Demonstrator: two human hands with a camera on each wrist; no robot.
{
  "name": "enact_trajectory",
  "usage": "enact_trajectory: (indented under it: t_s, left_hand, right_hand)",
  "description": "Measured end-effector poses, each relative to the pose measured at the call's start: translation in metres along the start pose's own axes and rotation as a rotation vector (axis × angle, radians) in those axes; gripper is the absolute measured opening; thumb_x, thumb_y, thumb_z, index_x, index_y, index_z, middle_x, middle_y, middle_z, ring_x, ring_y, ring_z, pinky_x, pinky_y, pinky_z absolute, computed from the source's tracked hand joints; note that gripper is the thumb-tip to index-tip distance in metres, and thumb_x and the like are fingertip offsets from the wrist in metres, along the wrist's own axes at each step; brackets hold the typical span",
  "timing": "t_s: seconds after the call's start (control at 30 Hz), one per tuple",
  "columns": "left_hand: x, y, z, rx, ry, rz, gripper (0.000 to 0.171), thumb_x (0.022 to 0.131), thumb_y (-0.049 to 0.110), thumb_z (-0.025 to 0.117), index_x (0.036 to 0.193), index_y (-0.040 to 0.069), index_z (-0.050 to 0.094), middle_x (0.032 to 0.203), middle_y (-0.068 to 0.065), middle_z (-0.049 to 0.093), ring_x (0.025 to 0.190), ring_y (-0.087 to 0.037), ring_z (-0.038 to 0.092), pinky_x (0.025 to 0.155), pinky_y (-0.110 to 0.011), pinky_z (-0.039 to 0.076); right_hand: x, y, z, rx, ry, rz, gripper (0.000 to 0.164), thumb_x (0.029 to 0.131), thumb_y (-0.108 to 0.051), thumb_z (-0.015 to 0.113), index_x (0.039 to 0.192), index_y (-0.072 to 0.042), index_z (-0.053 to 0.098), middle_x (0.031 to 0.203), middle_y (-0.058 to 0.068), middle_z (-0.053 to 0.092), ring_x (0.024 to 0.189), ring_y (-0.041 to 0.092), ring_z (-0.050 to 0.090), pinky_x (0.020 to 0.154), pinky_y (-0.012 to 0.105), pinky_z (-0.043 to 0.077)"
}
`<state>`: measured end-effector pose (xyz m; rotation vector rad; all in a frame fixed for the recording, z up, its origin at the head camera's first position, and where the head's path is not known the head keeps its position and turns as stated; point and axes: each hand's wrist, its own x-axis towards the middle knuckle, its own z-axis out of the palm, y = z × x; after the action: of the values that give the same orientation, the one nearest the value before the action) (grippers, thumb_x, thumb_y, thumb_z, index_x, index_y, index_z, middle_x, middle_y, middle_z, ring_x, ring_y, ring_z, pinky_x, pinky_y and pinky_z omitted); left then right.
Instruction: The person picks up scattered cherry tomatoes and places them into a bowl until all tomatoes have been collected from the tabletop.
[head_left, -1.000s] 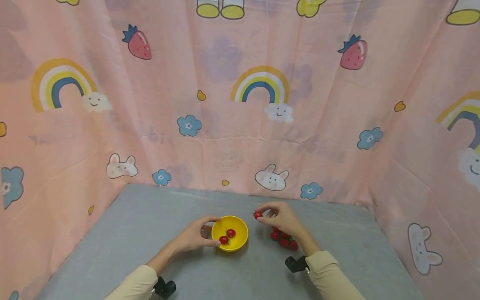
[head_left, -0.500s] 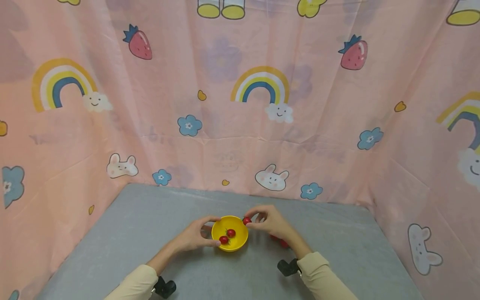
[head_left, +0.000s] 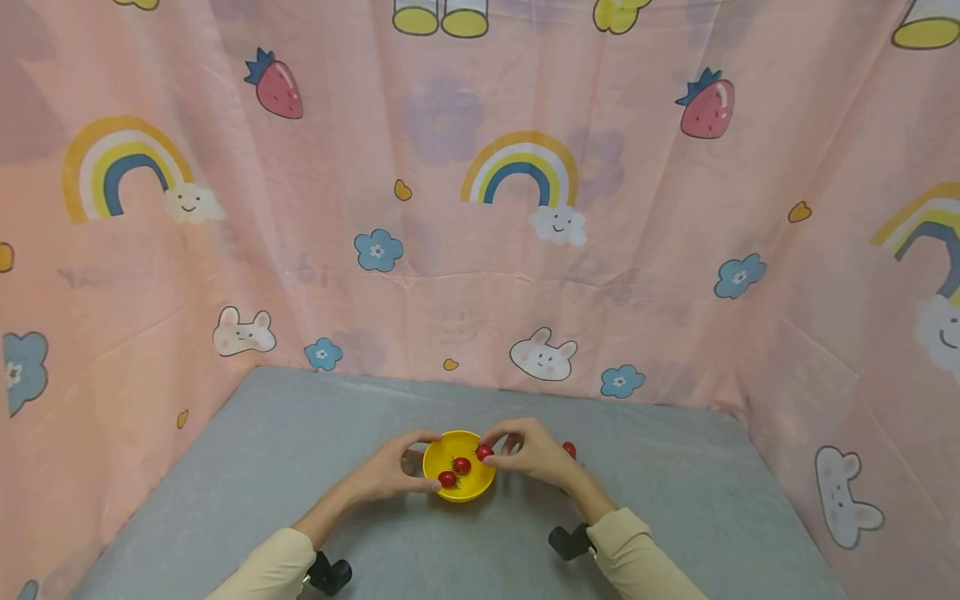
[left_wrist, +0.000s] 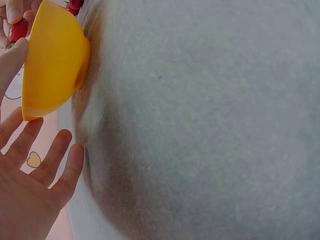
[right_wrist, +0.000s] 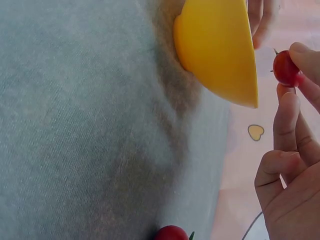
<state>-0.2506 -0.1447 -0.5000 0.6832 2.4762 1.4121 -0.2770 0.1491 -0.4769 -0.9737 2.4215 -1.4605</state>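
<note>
A small yellow bowl stands on the table with two red cherry tomatoes inside. My left hand holds the bowl at its left side, thumb near the front rim and fingertips at the back. Between thumb and fingers, my right hand pinches another cherry tomato over the bowl's right rim. The right wrist view shows this pinched tomato just above the rim, its green stem pointing away. Under the right wrist, more tomatoes lie on the table, mostly hidden by the hand and forearm.
A grey cloth covers the table. Behind it and at both sides hangs a pink curtain printed with rainbows, rabbits and flowers. One loose cherry tomato shows at the bottom of the right wrist view.
My right hand has moved left with the pinched tomato, from beside the bowl to over its right rim. My left hand and the bowl have stayed in place.
</note>
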Motion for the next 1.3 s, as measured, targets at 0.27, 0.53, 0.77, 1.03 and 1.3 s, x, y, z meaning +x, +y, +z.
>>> enact_trajectory:
  t_s: [0.27,0.53,0.77,1.03,1.3]
  left_hand:
    - [0.001,0.000,0.000,-0.005,0.001,-0.005,0.066,0.086,0.024,0.085,0.143,0.011,0.055,0.143,-0.012,0.053,0.118,-0.035,0.059,0.091,-0.044,0.056]
    - [0.000,-0.001,0.000,-0.008,-0.003,0.016,0.068,0.085,0.024,0.085,0.143,0.008,0.054,0.144,-0.013,0.053,0.118,-0.035,0.059,0.093,-0.044,0.054]
    - [-0.001,-0.001,0.000,-0.006,0.005,0.004,0.067,0.085,0.024,0.085,0.143,0.008,0.054,0.144,-0.014,0.053,0.119,-0.036,0.058,0.093,-0.043,0.054]
    - [0.000,0.000,-0.001,-0.008,-0.004,0.015,0.068,0.085,0.024,0.085,0.143,0.007,0.054,0.144,-0.015,0.052,0.119,-0.036,0.059,0.092,-0.044,0.055]
    - [-0.001,-0.001,0.000,0.011,-0.002,0.001,0.068,0.085,0.027,0.086,0.143,0.009,0.055,0.143,-0.013,0.054,0.117,-0.034,0.059,0.092,-0.043,0.055]
  right_hand:
    - [-0.003,0.006,-0.006,-0.025,-0.008,-0.003,0.024,0.090,-0.013,0.080,0.113,-0.008,0.076,0.104,0.000,0.072,0.084,0.030,0.062,0.074,0.035,0.057]
    - [-0.016,0.014,-0.023,-0.021,0.014,-0.011,0.025,0.091,-0.014,0.079,0.114,-0.006,0.075,0.105,0.013,0.072,0.083,0.030,0.063,0.073,0.036,0.057]
    - [-0.032,0.020,-0.039,-0.015,0.050,-0.003,0.024,0.090,-0.005,0.077,0.113,0.001,0.072,0.106,0.020,0.069,0.081,0.029,0.063,0.073,0.030,0.057]
    - [-0.052,0.033,-0.054,-0.035,0.084,0.012,0.028,0.090,-0.009,0.079,0.114,0.003,0.071,0.103,0.018,0.070,0.075,0.024,0.063,0.068,0.027,0.056]
    - [-0.077,0.039,-0.070,-0.052,0.113,0.003,0.024,0.092,-0.009,0.076,0.113,0.004,0.071,0.103,0.017,0.070,0.078,0.024,0.064,0.067,0.031,0.055]
